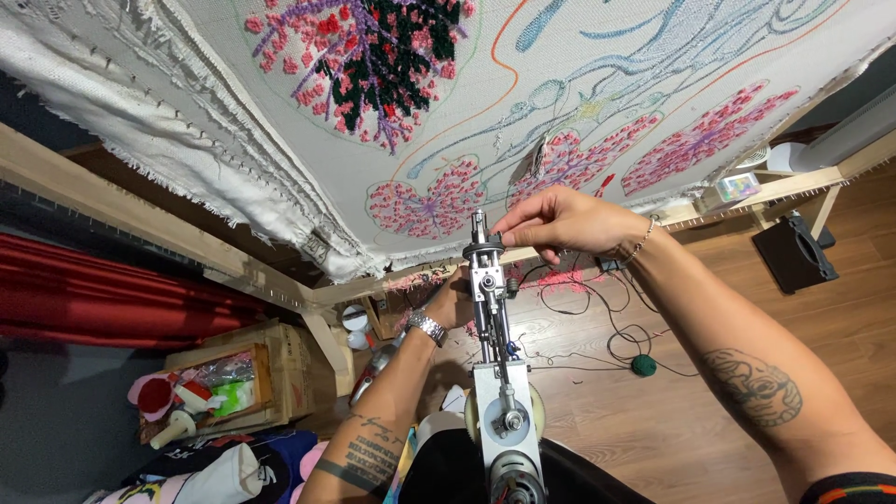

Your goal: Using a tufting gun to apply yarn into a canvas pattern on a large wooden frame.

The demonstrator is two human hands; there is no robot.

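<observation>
A silver tufting gun [497,373] points away from me toward a stretched white cloth [280,121] with pink, purple and black tufted flowers. My right hand [560,222] pinches at the gun's needle tip [480,233], fingers closed there; whether yarn is between them is too small to tell. My left hand [450,301], with a metal watch on the wrist, reaches under the front of the gun and grips it there. Both forearms are tattooed.
The cloth hangs on a wooden frame [140,205]. Below on the wood floor lie black cables [607,317], a dark green yarn ball [643,365] and pink yarn scraps. A wooden crate [271,383] of supplies stands at left, a black speaker [795,254] at right.
</observation>
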